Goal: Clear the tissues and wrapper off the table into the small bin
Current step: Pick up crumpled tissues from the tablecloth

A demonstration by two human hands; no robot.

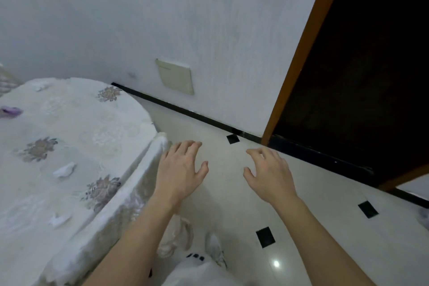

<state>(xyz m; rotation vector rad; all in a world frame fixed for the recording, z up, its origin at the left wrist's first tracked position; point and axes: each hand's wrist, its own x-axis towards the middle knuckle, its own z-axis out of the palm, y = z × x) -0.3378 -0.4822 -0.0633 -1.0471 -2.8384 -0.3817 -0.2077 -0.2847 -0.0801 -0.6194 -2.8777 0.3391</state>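
Head view, left hand [182, 167] spread, right hand [270, 173] loosely curled, both empty

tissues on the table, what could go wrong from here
1. The white tissues blend into the pale tablecloth; the far scrap is easily missed.
2. The purple wrapper lies at the view's left edge, far from the left hand and right hand, both open over the floor.
3. No bin is in view, so carried pieces may drop.

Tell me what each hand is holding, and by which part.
Nothing is held. The left hand and the right hand hover open and empty above the floor beside the table.
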